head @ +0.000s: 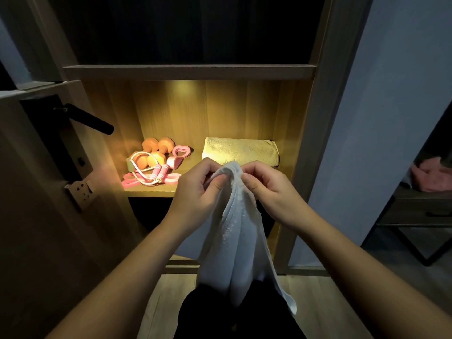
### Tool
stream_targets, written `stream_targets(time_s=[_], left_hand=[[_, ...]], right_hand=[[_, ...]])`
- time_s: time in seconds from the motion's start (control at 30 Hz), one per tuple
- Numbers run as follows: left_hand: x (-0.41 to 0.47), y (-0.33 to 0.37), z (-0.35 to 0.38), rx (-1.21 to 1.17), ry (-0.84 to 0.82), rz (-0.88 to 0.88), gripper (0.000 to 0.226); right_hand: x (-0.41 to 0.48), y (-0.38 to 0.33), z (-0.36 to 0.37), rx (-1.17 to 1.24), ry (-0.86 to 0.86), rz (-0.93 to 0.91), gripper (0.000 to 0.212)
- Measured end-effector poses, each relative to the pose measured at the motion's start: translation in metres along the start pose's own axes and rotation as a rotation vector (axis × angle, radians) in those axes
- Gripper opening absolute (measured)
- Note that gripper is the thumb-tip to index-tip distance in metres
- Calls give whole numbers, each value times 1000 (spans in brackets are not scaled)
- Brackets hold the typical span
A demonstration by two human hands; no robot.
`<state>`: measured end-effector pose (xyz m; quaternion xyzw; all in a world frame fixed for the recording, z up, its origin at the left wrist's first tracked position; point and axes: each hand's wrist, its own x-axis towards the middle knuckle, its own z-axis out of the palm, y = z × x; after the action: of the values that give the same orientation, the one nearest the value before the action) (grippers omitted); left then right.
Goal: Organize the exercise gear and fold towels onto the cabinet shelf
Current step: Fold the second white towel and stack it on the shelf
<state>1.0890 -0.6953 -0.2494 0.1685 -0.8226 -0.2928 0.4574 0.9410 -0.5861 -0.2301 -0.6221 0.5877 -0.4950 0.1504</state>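
**White towel held up by both hands before the lit shelf**

White terry cloth, the towel [234, 241] hangs in long loose folds in the near middle of the scene, in front of the cabinet [325, 118], with its lower corner trailing down to the right. The left grip [195, 189] is curled round the towel's top edge, thumb and fingers pinching the cloth. The right grip [266, 189] pinches the same top edge just beside it, so the two nearly touch, with the bunched cloth rising between them.

Beyond the hands, the shelf [151, 189] glows under a warm lamp. On its right side lies a folded yellow towel [241, 151], flat and reaching almost to the cabinet's right wall. On the left side sits the exercise gear in a close cluster: orange dumbbells [151, 152] at the far side, a pink heart-shaped grip trainer [179, 155] just right of them, a skipping rope [156, 172] with pink handles lying across the front, and pink resistance bands [132, 183] at the near edge.

To the left is a door with a dark lever handle [85, 118], and a wall socket [79, 190] below it. Far right, a pink cloth [430, 177] rests on a dark side surface [415, 211]. The floor [166, 302] is pale wood.
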Motion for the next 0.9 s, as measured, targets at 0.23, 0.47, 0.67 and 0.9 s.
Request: stream_targets(time_s=[0.23, 0.47, 0.67, 0.9], left_hand=[[26, 1, -11, 115, -141, -15, 16], [101, 10, -17, 299, -93, 69, 16], [162, 19, -33, 340, 3, 76, 13], [169, -9, -58, 529, -139, -152, 14]], right_hand=[[19, -12, -8, -170, -83, 177, 24], [81, -31, -30, -273, 76, 181, 18], [143, -61, -62, -246, 300, 75, 12], [175, -74, -107, -197, 356, 44, 11]])
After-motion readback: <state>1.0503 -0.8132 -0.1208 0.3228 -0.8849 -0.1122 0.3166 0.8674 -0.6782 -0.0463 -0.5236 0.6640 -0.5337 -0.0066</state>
